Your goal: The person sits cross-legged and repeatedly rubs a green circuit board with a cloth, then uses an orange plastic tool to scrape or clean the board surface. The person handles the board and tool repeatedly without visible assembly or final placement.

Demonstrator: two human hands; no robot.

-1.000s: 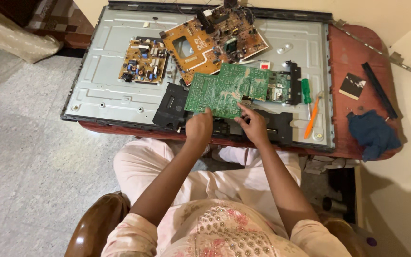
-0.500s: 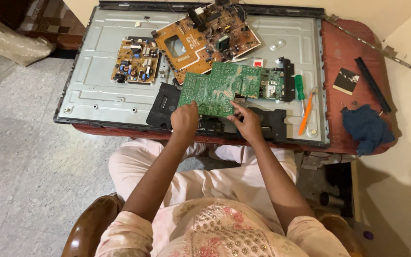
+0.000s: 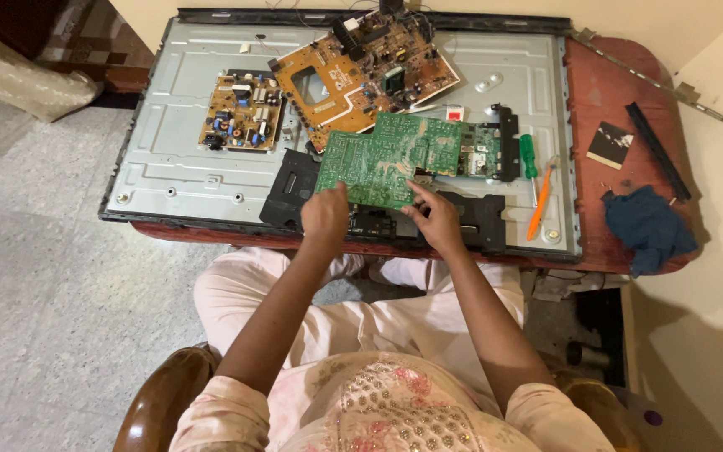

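**Green board held at frame centre**

Flat green printed circuit board [image 3: 395,159] lies centre frame on grey metal panel chassis [image 3: 169,167]. Left hand [image 3: 325,219] fingers closed on its lower left edge; right hand [image 3: 438,219] fingers pinch the lower right edge. Orange-handled screwdriver [image 3: 539,203] right, on red tabletop [image 3: 608,92].

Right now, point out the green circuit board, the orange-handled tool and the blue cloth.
green circuit board [image 3: 387,159], head view, middle of its green face.
orange-handled tool [image 3: 537,209], head view, on the orange handle.
blue cloth [image 3: 648,226], head view, centre of the crumpled fabric.
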